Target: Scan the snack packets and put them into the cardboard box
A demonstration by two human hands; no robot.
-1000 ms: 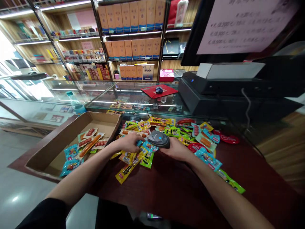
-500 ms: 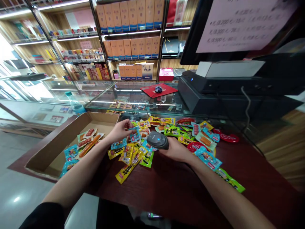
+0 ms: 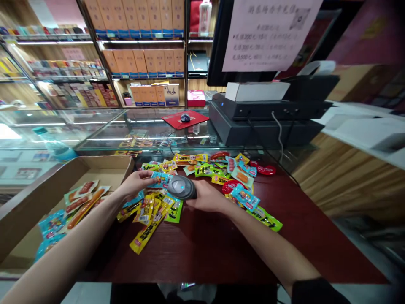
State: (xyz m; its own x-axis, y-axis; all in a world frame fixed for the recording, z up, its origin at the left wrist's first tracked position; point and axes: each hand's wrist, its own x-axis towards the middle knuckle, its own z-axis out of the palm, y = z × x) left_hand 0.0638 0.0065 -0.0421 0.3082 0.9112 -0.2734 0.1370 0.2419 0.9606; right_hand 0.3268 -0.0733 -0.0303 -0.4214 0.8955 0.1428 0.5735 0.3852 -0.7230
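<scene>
At centre frame, over the worktop [image 3: 196, 261], the left hand [image 3: 135, 184] pinches a blue snack packet [image 3: 161, 180] and the right hand [image 3: 205, 196] cradles a handheld scanner [image 3: 182, 188]; a loose grip could drop either.

Snack packets [image 3: 147, 223] ahead (scanner [image 3: 182, 188] too)

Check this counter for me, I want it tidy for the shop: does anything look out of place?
Yes: the snack packets lie in a loose, overlapping heap at all angles across the dark red counter, unlike the neatly shelved boxes behind. Only a few sit in the cardboard box beside them.
</scene>
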